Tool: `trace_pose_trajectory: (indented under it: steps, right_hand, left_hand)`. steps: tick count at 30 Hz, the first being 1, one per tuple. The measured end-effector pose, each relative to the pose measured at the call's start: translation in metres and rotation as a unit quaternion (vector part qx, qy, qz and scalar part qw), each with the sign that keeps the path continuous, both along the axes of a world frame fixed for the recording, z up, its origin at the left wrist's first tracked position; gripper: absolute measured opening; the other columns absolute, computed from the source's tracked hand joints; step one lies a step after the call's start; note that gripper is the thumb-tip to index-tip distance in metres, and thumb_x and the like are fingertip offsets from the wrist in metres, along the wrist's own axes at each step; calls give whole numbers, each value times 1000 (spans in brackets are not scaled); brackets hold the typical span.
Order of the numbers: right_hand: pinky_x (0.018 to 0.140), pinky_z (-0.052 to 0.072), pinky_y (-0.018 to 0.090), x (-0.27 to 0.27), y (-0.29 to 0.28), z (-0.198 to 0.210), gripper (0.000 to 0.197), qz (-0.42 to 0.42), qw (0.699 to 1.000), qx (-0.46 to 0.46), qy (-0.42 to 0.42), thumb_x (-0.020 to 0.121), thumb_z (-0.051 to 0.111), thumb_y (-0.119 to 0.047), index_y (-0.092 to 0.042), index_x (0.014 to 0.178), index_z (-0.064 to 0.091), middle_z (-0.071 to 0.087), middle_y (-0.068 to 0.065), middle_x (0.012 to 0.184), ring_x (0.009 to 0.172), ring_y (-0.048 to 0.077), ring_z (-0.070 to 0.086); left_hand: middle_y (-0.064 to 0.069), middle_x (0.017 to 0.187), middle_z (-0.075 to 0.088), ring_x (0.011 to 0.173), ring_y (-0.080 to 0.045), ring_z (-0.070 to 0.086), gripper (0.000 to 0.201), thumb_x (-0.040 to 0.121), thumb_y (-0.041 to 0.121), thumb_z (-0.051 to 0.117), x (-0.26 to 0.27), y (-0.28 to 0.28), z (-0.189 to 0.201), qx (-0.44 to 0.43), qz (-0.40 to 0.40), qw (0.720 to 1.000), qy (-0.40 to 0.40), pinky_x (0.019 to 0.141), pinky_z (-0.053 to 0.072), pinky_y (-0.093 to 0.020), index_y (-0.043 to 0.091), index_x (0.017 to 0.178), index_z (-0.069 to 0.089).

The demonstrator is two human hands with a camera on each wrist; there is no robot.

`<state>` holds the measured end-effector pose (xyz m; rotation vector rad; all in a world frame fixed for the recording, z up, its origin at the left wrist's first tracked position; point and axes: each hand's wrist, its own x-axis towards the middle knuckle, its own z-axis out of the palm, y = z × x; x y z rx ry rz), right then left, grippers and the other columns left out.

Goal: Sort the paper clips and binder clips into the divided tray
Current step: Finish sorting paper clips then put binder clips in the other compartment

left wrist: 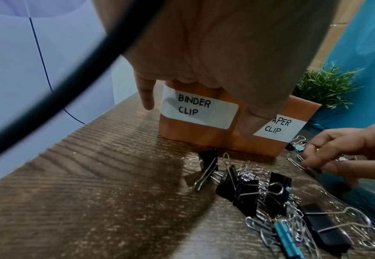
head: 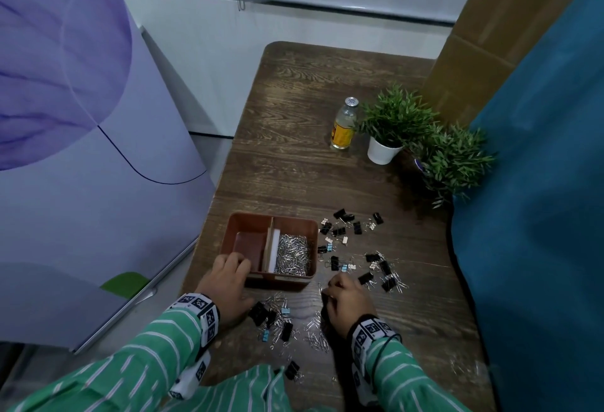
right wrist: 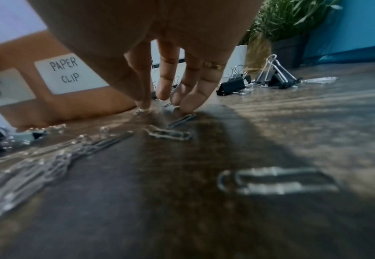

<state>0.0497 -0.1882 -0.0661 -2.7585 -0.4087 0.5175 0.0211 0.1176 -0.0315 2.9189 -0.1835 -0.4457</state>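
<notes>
My left hand (head: pixel 228 284) grips the near left corner of the divided tray (head: pixel 312 276) on the desk (head: pixel 294 137). My right hand (right wrist: pixel 160 57), just right of it, pinches a paper clip (right wrist: pixel 180 120) with its fingertips (right wrist: pixel 190 105); binder clips (head: pixel 356 241) lie scattered beyond.

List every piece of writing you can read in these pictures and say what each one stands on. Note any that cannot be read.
"BINDER CLIP": white label on the tray front, left compartment.
"PAPER CLIP": white label on the tray front, right compartment; the left hand covers its first letter in the left wrist view.
Bottle yellow label: too small to read.
Wristband markers: patterns, no words.
</notes>
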Motion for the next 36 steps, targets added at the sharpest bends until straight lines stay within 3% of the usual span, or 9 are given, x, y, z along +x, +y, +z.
trace_pose_trajectory:
  steps: [5,8,12,14,17,21,29,32,36]
  right_hand:
    - [102,44,40,-2,3,1,45,64,997,-30,17,99,48,-33,-33,144,47,45,0,141,127,27,38]
    - [102,44,41,-7,3,0,52,128,989,-63,30,98,50,-30,-25,148,42,42,5,140,127,29,37]
    - [92,51,41,-23,-14,-8,40,143,989,-36,16,88,53,-29,-17,125,63,56,5,120,112,31,52]
    - [84,53,38,-33,-26,-12,31,138,990,-9,0,83,58,-29,-22,111,70,62,1,108,101,28,58]
    - [75,51,32,-47,-50,-10,20,28,998,31,-38,85,60,-34,-33,103,69,63,-10,98,91,18,58]
    - [88,52,34,-57,-73,-15,36,-173,984,29,2,80,59,-19,-24,114,71,63,4,110,94,28,63]
    - [92,48,31,-64,-9,-4,25,-119,990,50,56,87,47,-33,-22,99,66,53,-1,104,103,23,56]
    - [103,45,37,-69,11,10,51,-59,993,6,99,83,56,-58,-28,125,56,47,-4,121,119,21,46]
    - [105,42,53,-74,17,23,106,30,989,-85,116,67,67,-74,-37,151,14,27,1,142,130,31,31]
  left_hand:
    - [0,128,39,117,-26,34,65,67,58,52,1,0,0,0,1,1000,1,94,48,-42,23,121,43]
    - [-2,129,41,117,-27,34,66,67,59,52,0,1,0,1,-2,1000,1,95,48,-43,22,121,44]
    - [-2,132,40,120,-26,33,62,72,56,58,0,-1,1,0,-3,1000,2,99,45,-40,23,123,43]
    - [-2,133,39,121,-26,32,63,72,56,57,0,-1,1,0,0,1000,3,99,45,-40,23,124,42]
    - [-2,133,39,121,-27,32,65,70,57,54,1,-1,1,5,2,1000,4,98,47,-42,24,124,42]
    - [-3,131,41,119,-28,33,67,68,58,53,1,0,-1,-4,0,1000,-2,97,47,-46,22,123,44]
    - [-4,132,41,121,-29,32,68,70,57,57,0,0,1,5,-5,1000,8,99,45,-45,21,127,44]
    - [-4,134,39,122,-29,32,68,72,56,58,0,-1,3,10,-2,1000,14,100,45,-43,21,128,42]
    - [-3,135,38,123,-28,31,66,74,56,60,0,-3,4,8,2,1000,15,100,44,-42,22,128,41]
